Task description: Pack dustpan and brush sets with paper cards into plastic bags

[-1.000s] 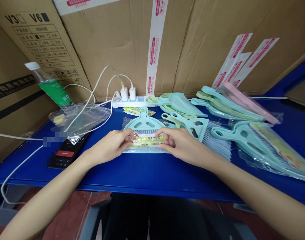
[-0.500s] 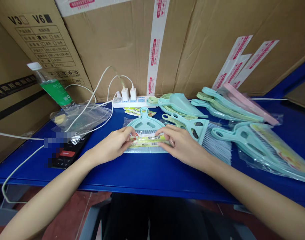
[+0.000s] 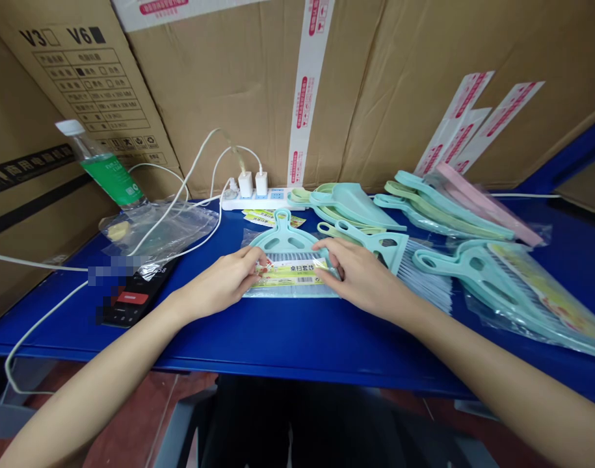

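A light-blue brush and dustpan set (image 3: 282, 242) lies flat in a clear plastic bag on the desk, handle pointing away from me. Across its bristles runs a yellow-and-white printed label card (image 3: 292, 273). My left hand (image 3: 231, 276) is closed at the set's left edge, with thumb and fingertips at the card's left end. At the right edge, my right hand (image 3: 353, 270) curls its fingers around the side, its thumb by the card's right end. Just beyond that hand is another light-blue brush (image 3: 370, 242), bristles to the right, partly hidden by the hand.
Stacked dustpans (image 3: 360, 205) and a bagged set (image 3: 502, 273) lie to the right, with a pink dustpan (image 3: 487, 201) behind. A power strip (image 3: 272, 198) with white cables, spare label cards (image 3: 272, 218), a bottle (image 3: 106, 172), a plastic bag (image 3: 180, 224) and a phone (image 3: 131, 299) stand left.
My right hand has shifted slightly right along the set, uncovering more of the label card. My left hand stays nearly where it was.
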{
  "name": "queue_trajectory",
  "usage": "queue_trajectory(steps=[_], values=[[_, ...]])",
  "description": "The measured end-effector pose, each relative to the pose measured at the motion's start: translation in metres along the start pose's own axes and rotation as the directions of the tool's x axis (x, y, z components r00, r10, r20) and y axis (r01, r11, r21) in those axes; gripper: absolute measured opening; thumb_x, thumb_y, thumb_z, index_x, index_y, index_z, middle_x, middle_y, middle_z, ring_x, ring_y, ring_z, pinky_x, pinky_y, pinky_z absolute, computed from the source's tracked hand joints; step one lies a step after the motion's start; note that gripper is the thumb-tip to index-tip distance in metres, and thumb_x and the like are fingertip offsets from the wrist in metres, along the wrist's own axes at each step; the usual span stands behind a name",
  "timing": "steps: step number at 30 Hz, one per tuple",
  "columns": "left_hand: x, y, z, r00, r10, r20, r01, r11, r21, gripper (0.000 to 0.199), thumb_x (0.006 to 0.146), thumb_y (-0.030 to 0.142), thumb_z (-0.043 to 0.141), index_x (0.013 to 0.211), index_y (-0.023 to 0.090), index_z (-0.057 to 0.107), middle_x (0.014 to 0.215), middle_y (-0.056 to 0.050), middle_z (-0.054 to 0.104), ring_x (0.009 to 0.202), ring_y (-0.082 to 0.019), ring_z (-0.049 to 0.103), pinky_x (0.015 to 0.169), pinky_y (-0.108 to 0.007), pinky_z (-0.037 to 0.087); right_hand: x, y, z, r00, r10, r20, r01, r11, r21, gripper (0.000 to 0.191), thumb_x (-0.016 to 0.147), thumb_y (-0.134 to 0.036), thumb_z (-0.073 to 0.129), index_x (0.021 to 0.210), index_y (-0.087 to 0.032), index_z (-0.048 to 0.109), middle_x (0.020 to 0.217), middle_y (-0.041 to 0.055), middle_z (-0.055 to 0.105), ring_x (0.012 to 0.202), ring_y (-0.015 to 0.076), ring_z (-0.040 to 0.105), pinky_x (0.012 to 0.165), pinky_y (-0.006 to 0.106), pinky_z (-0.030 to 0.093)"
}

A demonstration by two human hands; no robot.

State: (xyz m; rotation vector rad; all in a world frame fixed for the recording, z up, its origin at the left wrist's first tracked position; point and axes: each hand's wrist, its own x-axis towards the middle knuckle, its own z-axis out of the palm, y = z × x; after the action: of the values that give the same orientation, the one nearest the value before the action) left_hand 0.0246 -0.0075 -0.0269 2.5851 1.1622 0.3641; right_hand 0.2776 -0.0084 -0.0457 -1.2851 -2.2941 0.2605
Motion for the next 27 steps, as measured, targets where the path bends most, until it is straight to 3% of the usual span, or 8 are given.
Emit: queue_trajectory(steps=[12, 17, 27], values=[[0.0011, 0.0014, 0.0016, 0.999, -0.035, -0.014, 0.036, 0.992, 0.122, 0.009, 0.09, 0.015, 0.041, 0.086, 0.022, 0.039, 0.083, 0.0, 0.051, 0.073, -0.015, 0.056, 0.066, -0.027, 0.044, 0.0015, -0.0041, -0.0017, 0.996, 0.028, 0.08, -0.032, 0.998, 0.057, 0.025, 0.079, -0.012, 0.046, 0.103, -0.018, 0.05, 0.07, -0.0027, 0.045, 0.053, 0.0138, 0.042, 0.053, 0.027, 0.031], [0.0015, 0.0022, 0.0014, 0.999, -0.047, -0.024, 0.049, 0.992, 0.117, 0.01, 0.087, 0.015, 0.042, 0.082, 0.022, 0.039, 0.077, 0.001, 0.05, 0.064, -0.013, 0.052, 0.06, -0.025, 0.041, -0.0001, -0.0034, -0.0027, 0.999, -0.021, 0.044, 0.017, 0.997, 0.078, 0.027, 0.077, -0.011, 0.049, 0.101, -0.022, 0.05, 0.072, -0.0028, 0.045, 0.055, 0.0136, 0.042, 0.052, 0.026, 0.03], [-0.0004, 0.0038, 0.0, 1.0, -0.009, -0.003, 0.009, 0.996, 0.086, 0.014, 0.088, 0.009, 0.038, 0.081, 0.021, 0.041, 0.078, 0.001, 0.049, 0.061, -0.012, 0.048, 0.057, -0.024, 0.037, -0.0022, -0.0042, -0.0058, 0.991, -0.049, 0.126, 0.04, 0.996, 0.076, 0.023, 0.08, -0.009, 0.045, 0.098, -0.02, 0.052, 0.08, 0.0007, 0.049, 0.064, 0.0151, 0.046, 0.057, 0.027, 0.032]])
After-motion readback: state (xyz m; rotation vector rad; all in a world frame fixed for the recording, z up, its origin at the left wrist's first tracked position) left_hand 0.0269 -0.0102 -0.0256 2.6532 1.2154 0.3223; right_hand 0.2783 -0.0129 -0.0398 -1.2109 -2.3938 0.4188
